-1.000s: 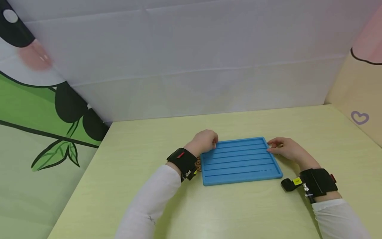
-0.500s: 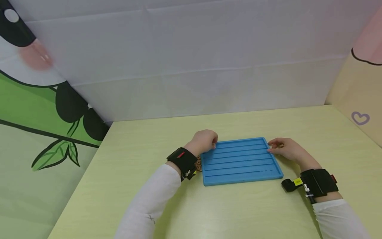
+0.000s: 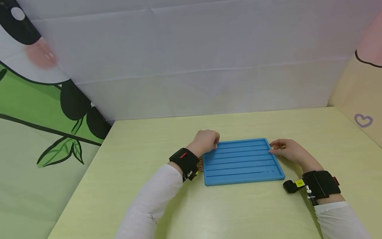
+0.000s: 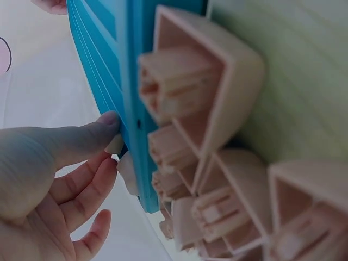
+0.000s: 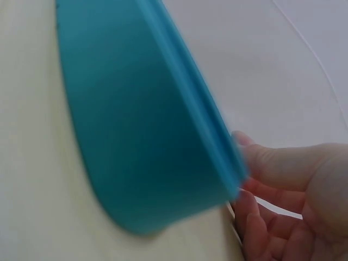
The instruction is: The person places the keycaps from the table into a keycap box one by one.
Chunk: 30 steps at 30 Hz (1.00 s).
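A blue ridged tray [image 3: 238,166] lies on the table, its far left corner hidden by my left hand [image 3: 206,141]. In the left wrist view that hand [image 4: 60,174] has thumb and fingertips together at the tray's edge. They pinch a small pale piece [image 4: 115,145], apparently a keycap, mostly covered by the fingers. My right hand [image 3: 285,148] grips the tray's right edge; the right wrist view has its thumb [image 5: 272,163] along the rim and curled fingers below. Several hollow beige keycaps [image 4: 234,70] sit beside the tray's left wall.
The pale wooden table [image 3: 226,212] extends on all sides of the tray. A white cloth wall [image 3: 191,83] stands behind it, with printed panels [image 3: 68,122] at the left and right. Brown keycaps [image 3: 200,164] show partly behind my left wrist.
The head view has shifted slightly, so everything appears a little farther right. Both hands keep their places at the tray.
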Each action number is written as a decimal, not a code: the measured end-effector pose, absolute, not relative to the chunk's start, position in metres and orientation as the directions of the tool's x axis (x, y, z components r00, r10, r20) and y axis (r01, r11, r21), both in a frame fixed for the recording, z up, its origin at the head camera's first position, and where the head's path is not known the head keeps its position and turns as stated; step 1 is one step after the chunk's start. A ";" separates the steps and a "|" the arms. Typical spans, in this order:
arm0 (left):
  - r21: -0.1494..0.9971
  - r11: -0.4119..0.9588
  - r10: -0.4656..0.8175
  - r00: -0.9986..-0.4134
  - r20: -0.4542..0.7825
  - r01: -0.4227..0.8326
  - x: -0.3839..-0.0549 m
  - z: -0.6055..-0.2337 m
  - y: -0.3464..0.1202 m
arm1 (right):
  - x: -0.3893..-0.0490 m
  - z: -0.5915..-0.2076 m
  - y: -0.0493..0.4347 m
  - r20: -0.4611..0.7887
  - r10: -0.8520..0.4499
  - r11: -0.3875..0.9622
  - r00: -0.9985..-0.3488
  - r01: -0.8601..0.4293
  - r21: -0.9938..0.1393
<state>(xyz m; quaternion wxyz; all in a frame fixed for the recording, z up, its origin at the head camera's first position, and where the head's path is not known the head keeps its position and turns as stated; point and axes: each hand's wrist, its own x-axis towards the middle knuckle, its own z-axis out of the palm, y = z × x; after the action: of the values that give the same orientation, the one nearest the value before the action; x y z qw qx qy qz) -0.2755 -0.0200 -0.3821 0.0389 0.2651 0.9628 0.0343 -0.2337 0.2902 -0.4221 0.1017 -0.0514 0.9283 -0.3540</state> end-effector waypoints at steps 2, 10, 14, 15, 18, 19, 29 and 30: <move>0.065 0.858 0.513 -0.857 -0.048 0.510 -0.275 -0.383 -0.018 | -0.234 -0.422 0.291 -0.156 -0.169 0.741 -0.973 -0.021 -0.671; 0.043 0.863 0.505 -0.862 -0.046 0.504 -0.272 -0.380 -0.017 | -0.234 -0.421 0.291 -0.156 -0.173 0.738 -0.973 -0.023 -0.675; 0.062 0.865 0.502 -0.864 -0.047 0.499 -0.273 -0.380 -0.020 | -0.235 -0.421 0.290 -0.148 -0.178 0.735 -0.973 -0.031 -0.677; 0.070 0.866 0.499 -0.865 -0.047 0.496 -0.273 -0.380 -0.021 | -0.236 -0.421 0.290 -0.146 -0.179 0.736 -0.973 -0.034 -0.677; 0.091 0.869 0.493 -0.869 -0.050 0.487 -0.273 -0.379 -0.024 | -0.236 -0.421 0.290 -0.145 -0.181 0.737 -0.973 -0.036 -0.675; 0.093 0.870 0.491 -0.870 -0.051 0.485 -0.273 -0.379 -0.025 | -0.237 -0.420 0.290 -0.146 -0.181 0.738 -0.973 -0.036 -0.674; 0.108 0.879 0.472 -0.879 -0.058 0.465 -0.274 -0.379 -0.029 | -0.238 -0.420 0.291 -0.155 -0.176 0.735 -0.972 -0.025 -0.677; 0.109 0.879 0.472 -0.880 -0.058 0.464 -0.273 -0.379 -0.029 | -0.238 -0.420 0.291 -0.155 -0.176 0.735 -0.972 -0.024 -0.678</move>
<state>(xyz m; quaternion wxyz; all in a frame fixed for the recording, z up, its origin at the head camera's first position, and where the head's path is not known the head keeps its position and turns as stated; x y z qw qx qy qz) -0.2734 -0.0293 -0.3794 0.0416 0.2415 0.9684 0.0460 -0.2376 0.2910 -0.4203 0.1050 -0.0541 0.9253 -0.3603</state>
